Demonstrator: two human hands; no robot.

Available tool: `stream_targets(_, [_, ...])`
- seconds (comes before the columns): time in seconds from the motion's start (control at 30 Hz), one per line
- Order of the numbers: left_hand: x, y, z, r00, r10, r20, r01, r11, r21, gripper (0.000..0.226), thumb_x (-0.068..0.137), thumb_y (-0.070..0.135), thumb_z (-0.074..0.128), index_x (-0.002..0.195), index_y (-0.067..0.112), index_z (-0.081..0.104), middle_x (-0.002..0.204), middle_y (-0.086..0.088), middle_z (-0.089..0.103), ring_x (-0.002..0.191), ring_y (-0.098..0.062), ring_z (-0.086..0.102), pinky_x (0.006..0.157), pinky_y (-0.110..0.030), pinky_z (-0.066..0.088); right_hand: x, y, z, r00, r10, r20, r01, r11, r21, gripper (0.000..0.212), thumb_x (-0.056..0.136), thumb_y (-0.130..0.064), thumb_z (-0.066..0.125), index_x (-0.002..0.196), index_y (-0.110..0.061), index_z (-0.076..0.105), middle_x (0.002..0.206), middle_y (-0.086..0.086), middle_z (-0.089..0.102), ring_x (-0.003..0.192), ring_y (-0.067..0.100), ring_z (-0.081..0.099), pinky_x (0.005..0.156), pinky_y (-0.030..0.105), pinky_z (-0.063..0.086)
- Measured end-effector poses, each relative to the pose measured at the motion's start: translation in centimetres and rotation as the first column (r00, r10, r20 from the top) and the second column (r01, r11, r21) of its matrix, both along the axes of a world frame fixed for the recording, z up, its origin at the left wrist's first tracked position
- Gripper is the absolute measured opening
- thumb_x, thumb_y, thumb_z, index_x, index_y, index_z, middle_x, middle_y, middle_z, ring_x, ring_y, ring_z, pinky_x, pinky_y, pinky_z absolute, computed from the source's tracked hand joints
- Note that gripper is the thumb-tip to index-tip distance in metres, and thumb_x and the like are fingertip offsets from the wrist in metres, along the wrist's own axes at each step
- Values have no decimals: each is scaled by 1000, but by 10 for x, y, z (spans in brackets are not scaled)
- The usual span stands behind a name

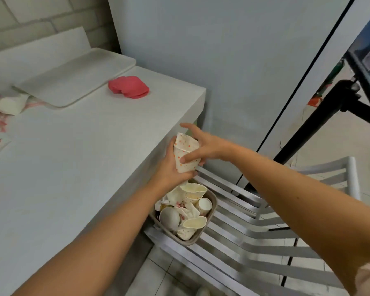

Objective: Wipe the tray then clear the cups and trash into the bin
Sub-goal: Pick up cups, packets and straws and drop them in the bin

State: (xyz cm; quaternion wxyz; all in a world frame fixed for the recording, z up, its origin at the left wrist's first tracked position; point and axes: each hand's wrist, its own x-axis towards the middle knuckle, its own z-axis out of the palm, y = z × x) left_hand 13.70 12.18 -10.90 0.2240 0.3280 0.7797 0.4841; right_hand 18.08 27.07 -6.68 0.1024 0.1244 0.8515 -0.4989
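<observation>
Both hands hold a stack of white paper cups with orange dots (185,151) just past the table's right edge, above the bin. My left hand (172,167) grips the stack from below and behind. My right hand (202,146) pinches its upper part with thumb and fingers. The beige bin (209,223) stands on a slatted white chair and holds several crushed cups, a white lid and wrappers. The white tray (73,77) lies at the back of the table. A folded pink cloth (128,86) rests beside it.
Paper wrappers and napkins (0,116) lie at the table's left edge. The slatted white chair (265,227) stands right of the white table (73,167). A black tripod (320,124) carrying a screen stands at the right, near a grey wall.
</observation>
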Motion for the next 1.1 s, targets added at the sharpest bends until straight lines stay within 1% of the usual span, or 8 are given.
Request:
stream_targets(0.13, [12, -9, -31, 998, -56, 33, 61, 982, -181, 108, 72, 17, 79, 148, 28, 3, 132, 9, 44, 119, -9, 45, 91, -23, 42, 6, -3, -34, 989, 102, 104, -115, 986, 125, 80, 71, -16, 80, 136, -22, 34, 95, -13, 49, 89, 12, 54, 60, 24, 53])
stream_targets(0.3, [14, -25, -55, 992, -124, -17, 108, 915, -389, 109, 75, 20, 76, 150, 25, -3, 153, -5, 23, 138, -21, 33, 111, -38, 35, 26, -15, -106, 993, 62, 97, -90, 943, 320, 84, 65, -26, 83, 134, -14, 36, 129, 10, 48, 117, 25, 48, 98, 36, 42])
stream_targets(0.47, [11, -41, -64, 995, -66, -76, 25, 893, -450, 98, 82, 15, 67, 150, 26, -3, 148, -10, 28, 128, -25, 44, 107, -40, 39, 57, -30, -156, 998, -47, 40, 31, 936, 351, 80, 73, -31, 77, 139, -24, 33, 131, 10, 38, 117, 27, 49, 95, 33, 43])
stream_targets(0.63, [15, -51, -65, 993, -71, -97, 20, 892, -451, 91, 85, 16, 63, 150, 24, 0, 147, -11, 29, 133, -22, 39, 107, -34, 36, 69, -43, -180, 990, 35, 140, -123, 702, 701, 80, 79, -68, 51, 145, -32, 23, 142, 7, 32, 129, 28, 33, 105, 41, 30])
stream_targets(0.73, [16, -54, -65, 991, -70, -112, 12, 892, -453, 89, 86, 17, 63, 150, 25, 1, 145, -10, 31, 122, -24, 48, 100, -31, 39, 71, -47, -182, 997, 48, 58, -75, 651, 755, 58, 90, -55, 45, 142, -31, 35, 140, 9, 38, 125, 29, 38, 100, 42, 34])
stream_targets(0.8, [17, -56, -65, 991, -67, -114, 8, 894, -448, 89, 86, 17, 63, 150, 25, 1, 145, -10, 32, 118, -25, 50, 99, -31, 40, 69, -51, -181, 997, 67, -36, -16, 650, 759, 40, 89, -39, 57, 127, -25, 57, 116, 11, 53, 98, 28, 53, 79, 37, 46])
stream_targets(0.87, [17, -57, -64, 992, -66, -112, 10, 897, -442, 89, 87, 16, 62, 150, 26, 1, 144, -9, 32, 115, -25, 51, 98, -30, 41, 67, -52, -182, 995, 99, -20, -55, 695, 717, 25, 91, -25, 56, 113, -18, 65, 102, 8, 50, 73, 24, 52, 62, 33, 45])
stream_targets(1.1, [17, -60, -57, 993, -63, -96, 15, 901, -433, 89, 87, 18, 62, 150, 29, 0, 147, -8, 29, 125, -24, 46, 104, -39, 41, 56, -61, -183, 960, 122, 254, -263, 706, 657, 29, 93, -7, 48, 118, -11, 63, 133, 11, 33, 74, 22, 45, 68, 29, 38])
